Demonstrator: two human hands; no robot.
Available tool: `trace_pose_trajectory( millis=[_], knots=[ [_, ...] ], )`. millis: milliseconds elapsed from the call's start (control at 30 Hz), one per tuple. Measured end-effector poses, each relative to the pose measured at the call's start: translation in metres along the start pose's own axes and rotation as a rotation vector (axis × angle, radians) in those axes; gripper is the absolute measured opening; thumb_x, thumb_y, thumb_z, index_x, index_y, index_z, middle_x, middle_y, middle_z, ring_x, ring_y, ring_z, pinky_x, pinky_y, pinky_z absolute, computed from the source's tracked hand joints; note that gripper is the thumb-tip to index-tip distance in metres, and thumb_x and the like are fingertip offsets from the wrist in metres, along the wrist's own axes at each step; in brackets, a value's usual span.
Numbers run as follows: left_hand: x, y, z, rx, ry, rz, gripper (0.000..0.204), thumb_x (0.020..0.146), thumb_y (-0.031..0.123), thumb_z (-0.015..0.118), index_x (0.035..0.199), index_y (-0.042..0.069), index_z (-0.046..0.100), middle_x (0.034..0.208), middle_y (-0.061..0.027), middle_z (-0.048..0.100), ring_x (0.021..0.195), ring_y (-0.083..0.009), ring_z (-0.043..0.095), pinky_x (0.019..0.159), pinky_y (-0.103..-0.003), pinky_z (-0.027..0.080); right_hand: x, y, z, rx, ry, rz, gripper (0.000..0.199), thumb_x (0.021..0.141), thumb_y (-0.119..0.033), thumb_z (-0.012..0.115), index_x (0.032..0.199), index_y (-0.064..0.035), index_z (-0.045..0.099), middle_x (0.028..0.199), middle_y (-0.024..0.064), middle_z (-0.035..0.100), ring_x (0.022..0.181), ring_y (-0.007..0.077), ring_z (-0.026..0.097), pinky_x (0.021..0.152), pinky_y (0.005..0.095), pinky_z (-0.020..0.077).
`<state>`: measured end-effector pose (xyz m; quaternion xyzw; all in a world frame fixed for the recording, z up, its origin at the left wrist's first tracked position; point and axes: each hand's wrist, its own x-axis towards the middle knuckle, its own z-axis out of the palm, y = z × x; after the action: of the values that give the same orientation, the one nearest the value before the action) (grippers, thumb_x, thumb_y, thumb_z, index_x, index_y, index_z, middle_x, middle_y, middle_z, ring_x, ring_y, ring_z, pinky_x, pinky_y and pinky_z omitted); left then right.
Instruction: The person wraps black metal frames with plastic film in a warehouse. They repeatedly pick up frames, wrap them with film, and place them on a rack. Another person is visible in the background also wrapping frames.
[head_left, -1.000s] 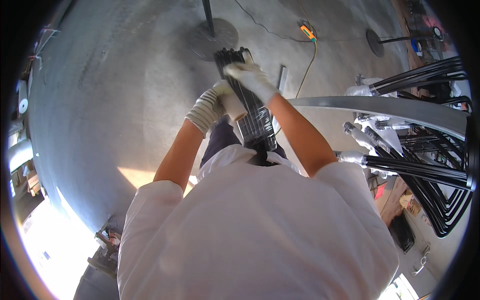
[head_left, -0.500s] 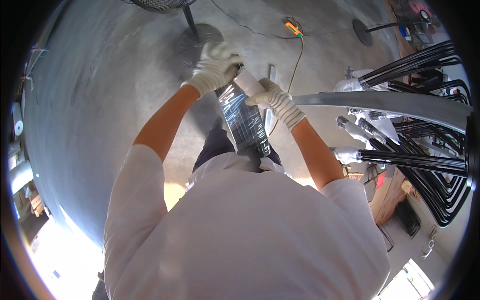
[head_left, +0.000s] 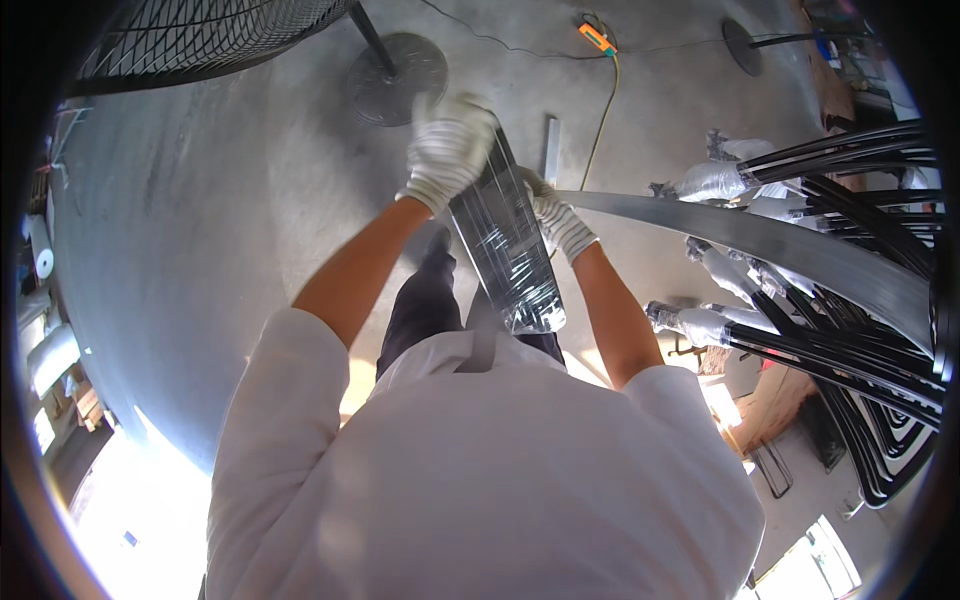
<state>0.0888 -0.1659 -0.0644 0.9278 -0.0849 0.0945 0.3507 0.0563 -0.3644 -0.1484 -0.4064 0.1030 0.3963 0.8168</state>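
1. The person's left hand (head_left: 445,150), in a white glove, is now on the top end of the wrapped bundle (head_left: 505,240). A sec ago it was lower, on the bundle's left side.
2. The right hand (head_left: 555,215), also gloved, went the other way. It was up top and now it's lower, at the bundle's right edge, partly hidden behind it.
3. So the 2 hands swapped spots, bit by bit.
4. Left grip: fingers curled tight over the top end, holding it.
5. Right grip: fingers tucked round the far edge. It looks like a hold, tho I can't see all the fingers.
6. The bundle is long, flat and dark w/ shiny clear film on it. It's up in the air in front of the person, tilted, not touching the floor (head_left: 200,250). Its low end is near the person's chest, its top end points away.
7. It has hardly moved since a sec ago. Only the hands did.
8. My guess: w/ one hand at the end and one on the side, the bundle is held steadier and is easy to turn.
9. Nearby: a fan base (head_left: 395,65) on the floor past the left hand, a long grey metal strip (head_left: 760,240) just beside the right hand, and black bent frames (head_left: 870,330) further right, well apart from the bundle.
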Motion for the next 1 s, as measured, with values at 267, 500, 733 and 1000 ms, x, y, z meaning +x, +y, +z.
trace_pose_trajectory(
  millis=[267,500,733,1000],
  knots=[
    [-0.07,-0.02,0.07,-1.398,0.408,-1.227,0.039,0.089,0.036,0.036,0.102,0.005,0.055,0.097,-0.0113,0.059,0.085,-0.0275,0.057,0.078,-0.039,0.048,0.019,0.045,0.0,-0.194,-0.2,-0.039,0.062,0.075,-0.016,0.067,0.128,-0.008,0.035,0.112,0.0105,0.055,0.104,0.0189,0.05,0.08,0.0326,0.0477],
    [-0.064,0.003,0.014,-1.943,0.06,-1.424,0.035,0.086,0.03,0.039,0.101,0.002,0.056,0.097,-0.0145,0.059,0.089,-0.0281,0.058,0.08,-0.042,0.048,0.027,0.037,-0.012,-0.728,-0.278,-0.157,0.058,0.078,-0.017,0.063,0.128,-0.0071,0.035,0.112,0.0101,0.055,0.102,0.0174,0.051,0.079,0.0319,0.0473],
    [-0.107,-0.099,0.102,-1.691,-0.41,-1.191,0.039,0.092,0.027,0.03,0.121,0.005,0.042,0.118,-0.0123,0.05,0.098,-0.0246,0.055,0.083,-0.04,0.047,0.025,0.001,0.005,-0.952,-0.001,0.049,0.054,0.084,-0.026,0.055,0.129,-0.0047,0.033,0.121,0.0112,0.048,0.105,0.0177,0.05,0.085,0.0345,0.0432],
    [-0.063,-0.065,0.082,-1.774,-0.323,-1.494,0.042,0.086,0.024,0.036,0.121,0.001,0.04,0.115,-0.0139,0.05,0.096,-0.0269,0.055,0.086,-0.042,0.044,-0.038,-0.053,0.165,-1.785,0.553,-0.013,0.1,0.053,-0.057,0.069,0.135,-0.025,0.021,0.138,0.0262,0.012,0.125,0.0437,0.019,0.097,0.0578,0.0213]
  ],
)
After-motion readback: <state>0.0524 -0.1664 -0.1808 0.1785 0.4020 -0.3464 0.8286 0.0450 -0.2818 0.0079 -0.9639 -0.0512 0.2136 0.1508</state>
